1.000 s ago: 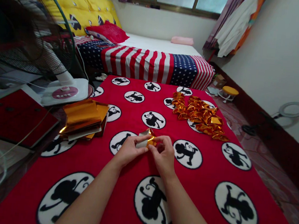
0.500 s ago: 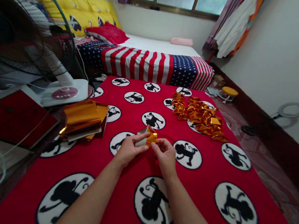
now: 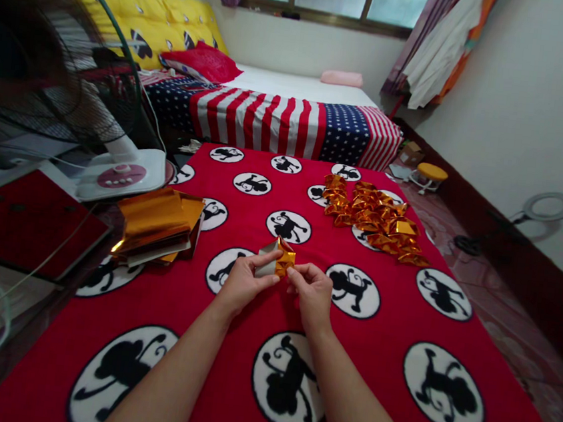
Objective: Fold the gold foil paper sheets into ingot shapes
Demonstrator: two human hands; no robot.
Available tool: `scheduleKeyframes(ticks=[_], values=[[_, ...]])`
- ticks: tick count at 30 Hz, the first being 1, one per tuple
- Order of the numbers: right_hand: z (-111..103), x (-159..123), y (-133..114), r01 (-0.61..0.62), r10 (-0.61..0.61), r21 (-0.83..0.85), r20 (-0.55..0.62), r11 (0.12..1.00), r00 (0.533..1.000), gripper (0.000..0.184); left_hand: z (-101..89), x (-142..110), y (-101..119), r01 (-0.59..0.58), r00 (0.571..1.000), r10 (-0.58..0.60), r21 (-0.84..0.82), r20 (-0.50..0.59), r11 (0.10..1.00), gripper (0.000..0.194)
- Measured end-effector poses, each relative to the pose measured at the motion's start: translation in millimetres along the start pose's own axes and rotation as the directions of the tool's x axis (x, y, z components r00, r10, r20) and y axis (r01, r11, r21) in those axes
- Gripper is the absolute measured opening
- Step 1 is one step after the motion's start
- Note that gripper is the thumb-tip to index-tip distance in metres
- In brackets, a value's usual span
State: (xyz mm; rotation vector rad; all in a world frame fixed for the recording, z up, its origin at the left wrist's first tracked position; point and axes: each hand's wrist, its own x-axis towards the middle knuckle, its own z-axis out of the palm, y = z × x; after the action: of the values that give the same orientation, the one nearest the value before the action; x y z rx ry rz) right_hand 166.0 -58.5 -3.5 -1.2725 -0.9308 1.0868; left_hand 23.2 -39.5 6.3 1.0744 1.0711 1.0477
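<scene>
A partly folded sheet of gold foil paper, with its pale underside showing at the left, is held above the red cloth. My left hand pinches it from the left between thumb and fingers. At its lower right edge, my right hand has thumb and forefinger pinched together on the paper's corner. Further left lies a stack of flat gold foil sheets. Several folded gold foil pieces are set in rows toward the far right of the cloth.
An electric fan stands at the left, its blades blurred. A dark red box or board lies below it. Beyond the cloth is a bed with a striped cover. On the right floor are a yellow stool and a ring light.
My right hand has shifted very slightly to the right at the paper's edge. The left hand holds the paper in the same place.
</scene>
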Motion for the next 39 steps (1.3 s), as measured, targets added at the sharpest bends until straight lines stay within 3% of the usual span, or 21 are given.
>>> scheduleKeyframes(ticks=[9,14,18,22,26,32,39], values=[[2,3,-3,0.073,-0.065,-0.068,0.117,0.995,0.991,0.025,-2.2,1,-3,-0.002,0.999,0.002,0.019,0.034,1.0,0.062],[-1,3,1,0.079,-0.069,-0.119,0.087,0.99,0.994,0.027,-1.3,1,-2,-0.039,0.996,0.035,0.045,0.087,0.998,0.069],[-1,2,0,0.051,-0.049,-0.047,0.041,0.998,0.998,0.029,3.4,1,0,-0.076,0.993,0.082,-0.071,0.088,0.995,0.085],[0,0,-4,0.017,-0.017,0.0,0.02,1.0,1.0,0.032,7.1,2,-1,0.046,0.999,-0.045,-0.227,0.008,0.973,0.106],[0,0,-6,-0.001,0.0,0.01,0.015,1.0,1.0,0.034,7.9,1,3,0.131,0.991,-0.136,-0.276,0.002,0.952,0.084],[-3,3,-5,-0.007,0.009,0.044,-0.041,0.999,0.999,0.036,9.2,-4,5,0.195,0.979,-0.188,-0.116,0.074,0.974,0.056],[-11,6,-8,-0.042,0.04,0.01,0.153,0.999,0.987,0.035,9.1,-5,4,0.173,0.985,-0.174,-0.06,-0.002,0.983,0.046]])
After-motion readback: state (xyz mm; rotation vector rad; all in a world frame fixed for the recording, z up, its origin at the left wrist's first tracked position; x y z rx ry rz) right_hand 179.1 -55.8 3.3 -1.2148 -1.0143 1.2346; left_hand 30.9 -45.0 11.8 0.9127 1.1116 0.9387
